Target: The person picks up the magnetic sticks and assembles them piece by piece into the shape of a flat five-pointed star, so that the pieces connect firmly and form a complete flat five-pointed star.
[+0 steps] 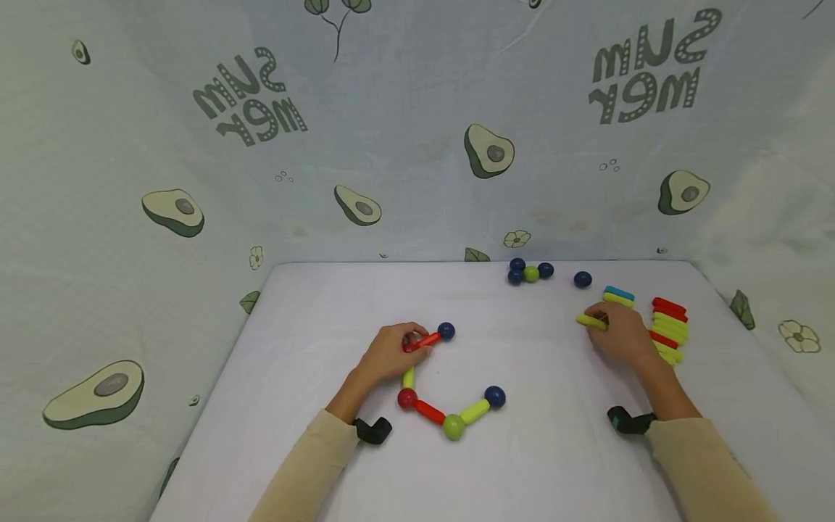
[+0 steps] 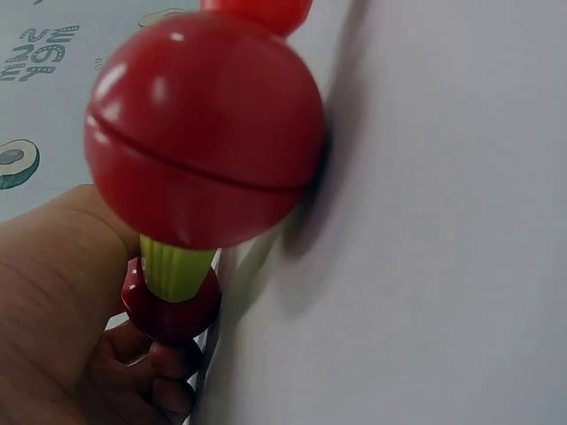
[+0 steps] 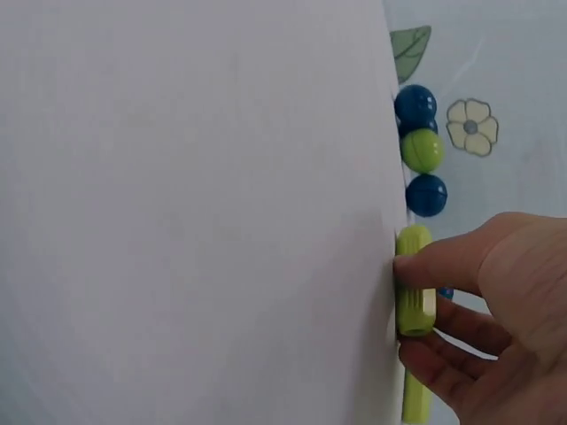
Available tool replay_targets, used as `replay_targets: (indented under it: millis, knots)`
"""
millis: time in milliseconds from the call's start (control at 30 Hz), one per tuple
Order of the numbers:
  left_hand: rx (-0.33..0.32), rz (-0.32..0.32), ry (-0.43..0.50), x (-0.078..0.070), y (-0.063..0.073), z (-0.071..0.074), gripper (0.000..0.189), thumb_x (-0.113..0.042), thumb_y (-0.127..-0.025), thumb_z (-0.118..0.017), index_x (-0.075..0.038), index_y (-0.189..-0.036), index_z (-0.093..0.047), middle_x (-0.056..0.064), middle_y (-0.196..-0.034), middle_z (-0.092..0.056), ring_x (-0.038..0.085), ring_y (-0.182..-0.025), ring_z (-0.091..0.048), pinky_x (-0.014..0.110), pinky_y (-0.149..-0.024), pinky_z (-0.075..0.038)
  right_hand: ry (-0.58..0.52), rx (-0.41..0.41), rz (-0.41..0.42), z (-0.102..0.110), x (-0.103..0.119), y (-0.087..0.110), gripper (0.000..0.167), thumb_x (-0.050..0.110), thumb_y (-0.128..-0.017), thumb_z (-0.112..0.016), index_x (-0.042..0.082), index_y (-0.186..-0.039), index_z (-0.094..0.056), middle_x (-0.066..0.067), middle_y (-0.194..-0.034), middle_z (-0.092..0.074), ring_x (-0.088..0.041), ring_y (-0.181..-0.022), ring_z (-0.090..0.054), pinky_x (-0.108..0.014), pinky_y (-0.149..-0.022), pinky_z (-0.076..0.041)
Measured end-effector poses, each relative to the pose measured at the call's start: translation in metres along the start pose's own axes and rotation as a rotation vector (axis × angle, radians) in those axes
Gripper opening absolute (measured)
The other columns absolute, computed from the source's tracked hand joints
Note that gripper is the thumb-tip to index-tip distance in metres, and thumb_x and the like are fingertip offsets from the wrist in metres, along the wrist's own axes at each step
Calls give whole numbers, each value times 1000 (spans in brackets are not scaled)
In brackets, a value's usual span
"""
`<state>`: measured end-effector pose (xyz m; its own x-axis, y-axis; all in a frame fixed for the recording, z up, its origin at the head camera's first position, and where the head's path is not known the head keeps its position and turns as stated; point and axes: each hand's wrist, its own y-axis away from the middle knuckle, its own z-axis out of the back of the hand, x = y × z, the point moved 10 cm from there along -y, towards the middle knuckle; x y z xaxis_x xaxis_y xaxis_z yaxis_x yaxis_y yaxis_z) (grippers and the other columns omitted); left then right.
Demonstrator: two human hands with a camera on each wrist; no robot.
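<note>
A chain of balls and short sticks lies on the white table. My left hand [image 1: 389, 354] grips its upper bend, fingers around a red ball [image 2: 173, 317] that is mostly hidden in the head view. From there a red stick [image 1: 428, 341] leads to a blue ball [image 1: 446, 331]. Below the hand, a yellow-green stick [image 1: 408, 378] joins a red ball [image 1: 407, 398]; a red stick [image 1: 430, 412], a green ball [image 1: 454, 426], a yellow-green stick [image 1: 475, 412] and a blue ball [image 1: 495, 396] follow. At the right, my right hand [image 1: 620, 335] pinches a loose yellow-green stick [image 3: 415, 283] between thumb and fingers.
Just beyond the right hand lie a blue stick [image 1: 619, 293] and a yellow-green one. Right of it is a row of red and yellow-green sticks [image 1: 670, 326]. Several blue balls around a green ball [image 1: 531, 274] sit near the back edge, with one blue ball [image 1: 583, 279] apart.
</note>
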<state>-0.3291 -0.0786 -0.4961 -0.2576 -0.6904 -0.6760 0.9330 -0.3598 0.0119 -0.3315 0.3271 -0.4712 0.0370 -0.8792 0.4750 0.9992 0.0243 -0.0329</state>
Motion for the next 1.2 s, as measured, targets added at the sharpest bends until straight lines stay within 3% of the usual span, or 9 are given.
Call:
replay_targets:
  millis: [200,400,633,900,1200]
  knots:
    - [14,-3,3,-6,-2,-5,30,-35,-93,-74,-22,-121,-71,-4,-91,-64,11,-76,-56,24,-64,-47,-61,33,33,-22,45,6,35,15,-97,-67,-2,-127,-65,-23,-113,-66,-35,-100,-57,-50,-88,-52]
    - [2,-57,38,-18,-7,-8,28,-31,-96,-71,-21,-122,-73,-5,-95,-65,12,-86,-57,24,-71,-50,-132,65,54,-50,91,9,32,17,-96,-71,0,-122,-69,-15,-104,-69,-26,-93,-59,-35,-80,-51]
    - [-11,-89,67,-24,-12,-11,24,-26,-96,-72,-22,-120,-75,-5,-93,-65,12,-84,-56,24,-71,-49,-217,116,132,-73,136,14,27,17,-94,-73,1,-115,-72,-7,-94,-69,-18,-84,-58,-28,-72,-49]
    - [-35,-125,65,-26,-13,-11,24,-25,-95,-73,-22,-119,-76,-5,-91,-65,12,-83,-56,23,-69,-49,-240,178,151,-94,163,17,24,18,-94,-73,4,-113,-73,-2,-87,-67,-16,-79,-55,-25,-68,-46]
    - [-36,-137,73,-28,-13,-9,24,-24,-95,-73,-21,-119,-76,-4,-92,-65,12,-82,-56,23,-68,-49,-258,198,155,-105,175,14,22,22,-95,-74,7,-111,-74,0,-84,-65,-16,-78,-55,-23,-67,-47]
